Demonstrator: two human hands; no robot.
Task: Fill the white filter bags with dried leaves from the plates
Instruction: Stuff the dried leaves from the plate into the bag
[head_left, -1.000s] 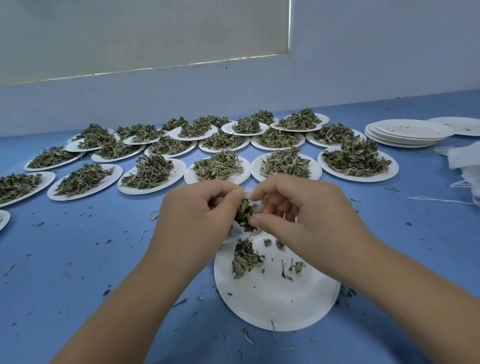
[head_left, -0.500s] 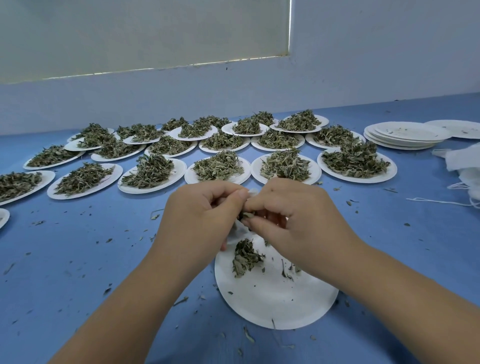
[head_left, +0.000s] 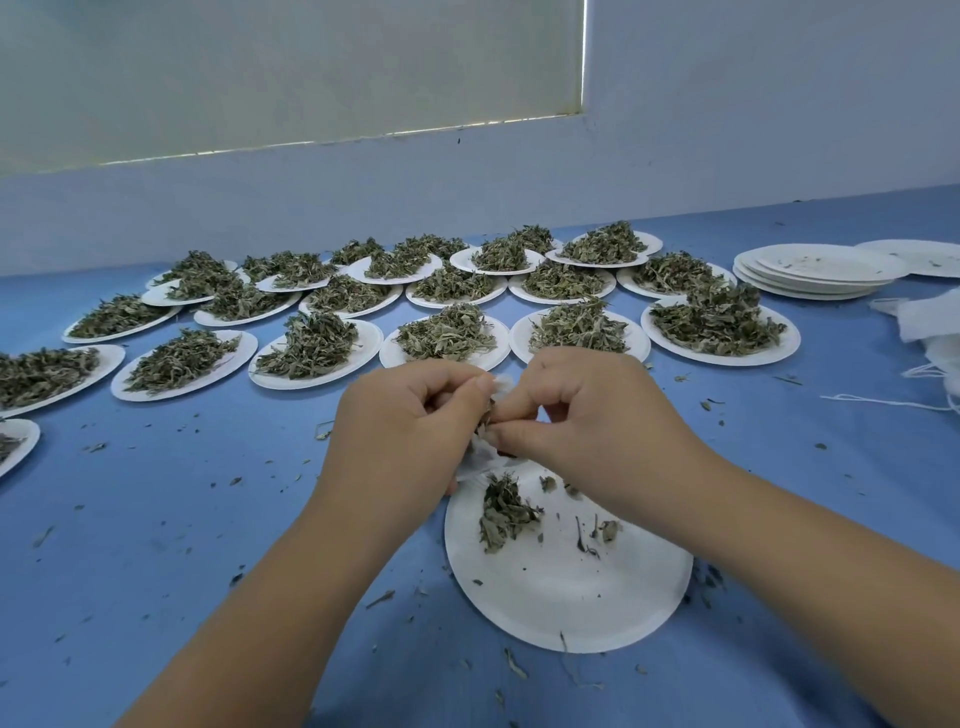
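At twelve o'clock on the round white paper plate (head_left: 571, 597), my left hand (head_left: 410, 415) pinches the soft, likely featherlight white filter bag (head_left: 480, 457) by its rim while my right hand (head_left: 587, 415) pinches crumbly dried leaves (head_left: 485, 415) into it.

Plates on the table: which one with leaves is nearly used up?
The plate nearest the camera: only a small clump of leaves lies on it, while plates in the rows behind carry full heaps.

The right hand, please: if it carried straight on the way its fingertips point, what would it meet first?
Pointing leftward, the right hand would first meet the white filter bag, where it pinches dried leaves, then probably the left hand gripping that bag.
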